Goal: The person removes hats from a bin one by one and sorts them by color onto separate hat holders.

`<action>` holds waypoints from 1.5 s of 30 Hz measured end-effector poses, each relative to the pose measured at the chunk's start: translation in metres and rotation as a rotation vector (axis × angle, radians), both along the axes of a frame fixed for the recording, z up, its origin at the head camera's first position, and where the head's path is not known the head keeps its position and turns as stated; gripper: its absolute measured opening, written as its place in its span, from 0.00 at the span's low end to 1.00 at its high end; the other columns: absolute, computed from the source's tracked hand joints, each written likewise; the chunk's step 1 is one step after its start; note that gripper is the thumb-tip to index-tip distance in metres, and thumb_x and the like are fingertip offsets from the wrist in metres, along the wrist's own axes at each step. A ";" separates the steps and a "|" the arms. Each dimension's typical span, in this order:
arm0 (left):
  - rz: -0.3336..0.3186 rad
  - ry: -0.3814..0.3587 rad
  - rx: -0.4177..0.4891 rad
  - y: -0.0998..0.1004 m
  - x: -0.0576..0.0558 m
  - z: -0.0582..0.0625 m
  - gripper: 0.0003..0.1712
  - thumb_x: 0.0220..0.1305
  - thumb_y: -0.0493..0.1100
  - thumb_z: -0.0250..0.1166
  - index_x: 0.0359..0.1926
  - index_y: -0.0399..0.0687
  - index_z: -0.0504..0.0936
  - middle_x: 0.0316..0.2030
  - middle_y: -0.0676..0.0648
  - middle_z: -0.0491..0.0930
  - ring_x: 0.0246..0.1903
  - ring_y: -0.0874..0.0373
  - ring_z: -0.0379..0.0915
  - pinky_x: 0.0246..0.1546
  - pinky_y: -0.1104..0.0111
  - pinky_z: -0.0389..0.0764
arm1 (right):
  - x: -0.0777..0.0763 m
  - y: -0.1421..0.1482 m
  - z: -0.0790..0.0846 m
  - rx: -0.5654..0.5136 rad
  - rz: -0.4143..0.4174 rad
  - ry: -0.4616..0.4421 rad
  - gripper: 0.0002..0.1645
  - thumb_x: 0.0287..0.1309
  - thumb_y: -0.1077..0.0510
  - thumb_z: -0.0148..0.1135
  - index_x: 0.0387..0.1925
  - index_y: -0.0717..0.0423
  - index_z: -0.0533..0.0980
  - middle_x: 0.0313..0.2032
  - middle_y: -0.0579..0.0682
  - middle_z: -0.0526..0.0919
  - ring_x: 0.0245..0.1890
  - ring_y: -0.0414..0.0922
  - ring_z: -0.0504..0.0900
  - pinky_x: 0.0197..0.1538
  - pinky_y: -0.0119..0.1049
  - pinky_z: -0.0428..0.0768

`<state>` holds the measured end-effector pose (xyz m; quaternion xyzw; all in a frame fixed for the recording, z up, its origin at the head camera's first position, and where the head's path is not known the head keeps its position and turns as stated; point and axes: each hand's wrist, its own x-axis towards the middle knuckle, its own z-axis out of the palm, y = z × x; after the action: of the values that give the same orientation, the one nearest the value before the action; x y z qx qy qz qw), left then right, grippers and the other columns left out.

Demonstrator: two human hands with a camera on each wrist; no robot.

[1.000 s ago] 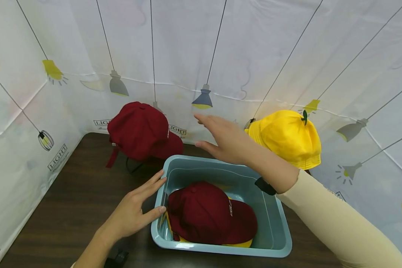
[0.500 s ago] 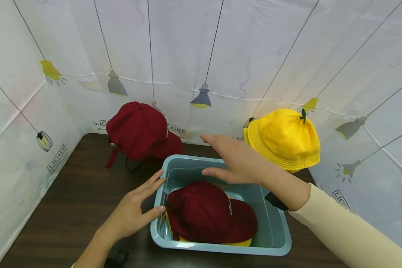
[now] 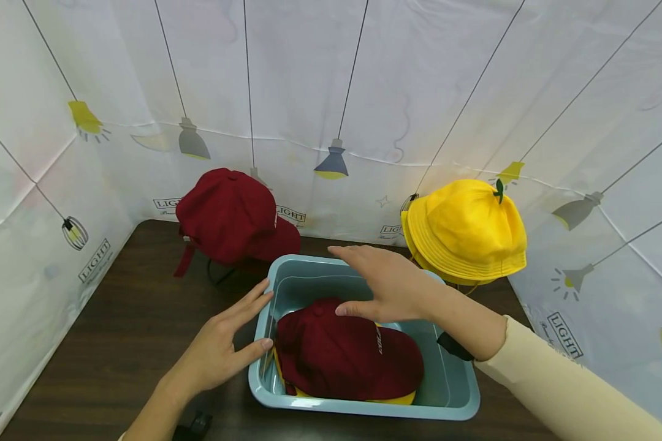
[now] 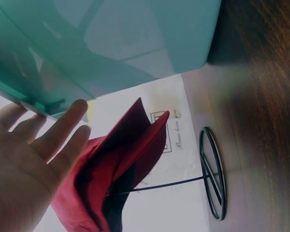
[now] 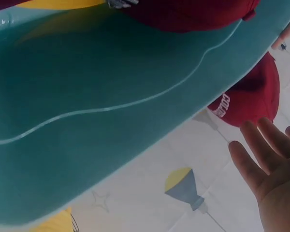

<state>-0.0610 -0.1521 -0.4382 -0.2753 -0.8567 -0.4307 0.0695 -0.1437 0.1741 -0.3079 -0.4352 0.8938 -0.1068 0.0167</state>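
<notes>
A dark red baseball cap (image 3: 331, 361) lies in a blue-grey plastic bin (image 3: 458, 380), brim to the right, with yellow fabric showing beneath it. My left hand (image 3: 220, 343) rests its straight fingertips on the bin's left rim, thumb apart; in the left wrist view these fingers (image 4: 63, 128) lie at the bin's edge. Above the bin's back part, my right hand (image 3: 391, 282) hovers with straight fingers and holds nothing. The right wrist view shows its palm and spread fingers (image 5: 261, 150) beside the bin's rim.
Behind the bin at left, another red cap (image 3: 226, 214) sits on a black wire stand (image 4: 213, 174). A yellow bucket hat (image 3: 469, 229) with a green sprout stands at back right. A lamp-printed cloth (image 3: 287, 79) hangs behind the dark wooden table (image 3: 116, 331).
My right hand has come down and slightly toward me, from above the table behind the bin to over the bin. My left hand stays at the rim; the caps have not moved.
</notes>
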 end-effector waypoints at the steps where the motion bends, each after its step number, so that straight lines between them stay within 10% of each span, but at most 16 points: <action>1: 0.000 0.002 0.001 0.000 0.000 0.000 0.42 0.70 0.50 0.70 0.80 0.50 0.65 0.82 0.55 0.54 0.76 0.50 0.62 0.66 0.42 0.73 | 0.001 0.000 -0.002 0.003 0.000 -0.008 0.58 0.61 0.27 0.67 0.80 0.54 0.61 0.73 0.51 0.73 0.70 0.51 0.75 0.70 0.54 0.73; 23: 0.000 0.011 -0.003 0.001 0.000 -0.001 0.41 0.70 0.49 0.70 0.80 0.49 0.65 0.82 0.54 0.54 0.76 0.50 0.62 0.65 0.42 0.73 | 0.011 -0.009 -0.026 0.163 -0.076 -0.282 0.65 0.52 0.20 0.66 0.81 0.49 0.59 0.75 0.50 0.69 0.72 0.51 0.70 0.72 0.56 0.71; 45: 0.004 0.012 -0.001 0.001 0.001 0.000 0.42 0.69 0.48 0.71 0.79 0.48 0.66 0.82 0.53 0.55 0.75 0.48 0.63 0.64 0.42 0.74 | 0.006 -0.017 -0.032 0.251 -0.026 -0.309 0.60 0.51 0.24 0.70 0.77 0.53 0.66 0.71 0.50 0.74 0.69 0.49 0.73 0.72 0.50 0.72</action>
<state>-0.0605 -0.1506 -0.4378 -0.2762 -0.8570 -0.4285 0.0752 -0.1375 0.1569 -0.3404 -0.3967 0.8924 -0.0601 0.2063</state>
